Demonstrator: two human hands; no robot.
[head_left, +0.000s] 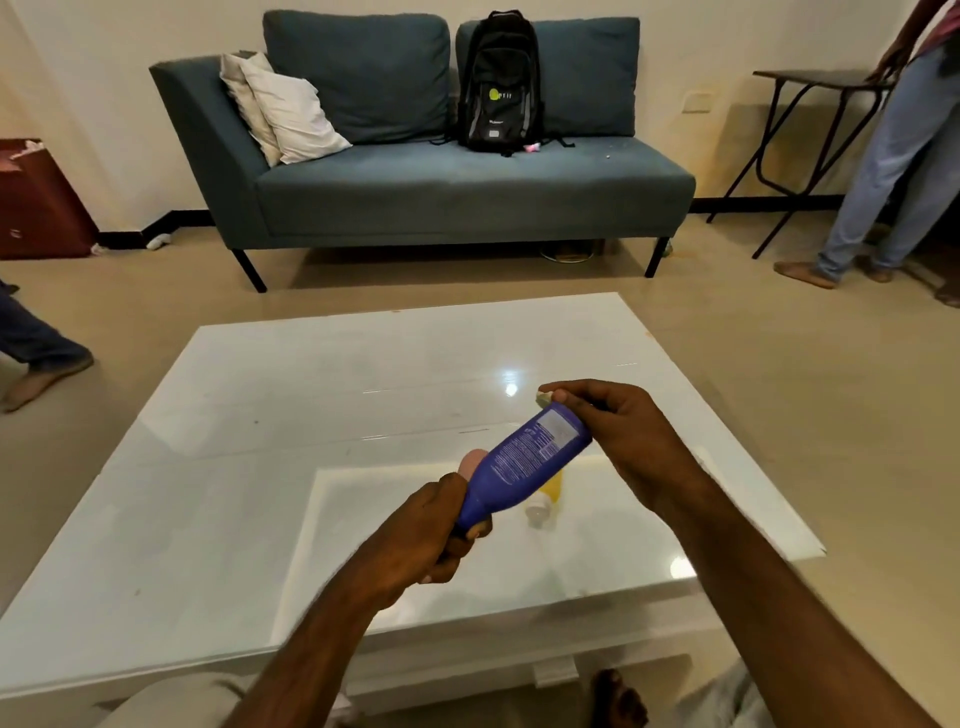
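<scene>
Item: blue bottle (524, 457), printed label facing up. Held tilted in the air above the desk (234, 467), its lower end toward the person and its upper end away.

Left hand (421, 535): fingers clenched round the bottle's lower end.

Right hand (623, 431): at the bottle's upper end, fingers pinching a small pale scrap (545, 397) just beside that end. What the scrap is cannot be told.

On the desk: a yellow bottle (548, 496) with a pale cap, lying on its side directly under the blue bottle. The glossy white top shows lamp reflections.

Beyond the desk:
- a blue-grey sofa (467, 187) against the wall
- a black backpack (501, 83) upright on its seat
- two pale cushions (291, 109) at its left end

Right: a dark side table (821, 78), with a standing person in jeans (893, 156) touching it.

Left: a red cabinet (36, 202).
</scene>
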